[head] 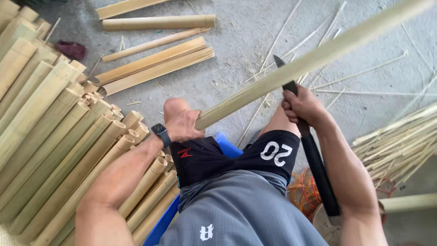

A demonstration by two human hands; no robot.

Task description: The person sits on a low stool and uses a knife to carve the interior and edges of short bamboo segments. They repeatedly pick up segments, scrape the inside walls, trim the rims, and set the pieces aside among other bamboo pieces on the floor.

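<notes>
Sitting over the concrete floor point(236, 54), you have a stack of split bamboo lengths point(50, 136) packed close along your left side, with a few loose halves point(154, 64) lying farther out. Your left hand point(182, 125) is wrapped tight around the near end of a long bamboo strip point(314, 57) that runs up and away to the right — the wrist wears a dark watch point(160, 133). That strip looks light and stiff along its length, yet likely springy toward the far end and prone to splitting with the grain; its edges may be sharp, so the near end, where you already grip it, seems the safest hold. Your right hand point(302, 107) is clenched on a long dark knife point(314, 159), the blade tip showing just above the strip and the handle running back along your forearm. Farther right lies a bundle of thin slivers point(400, 146), with a coil of orange cord point(302, 191) beside your right thigh.
</notes>
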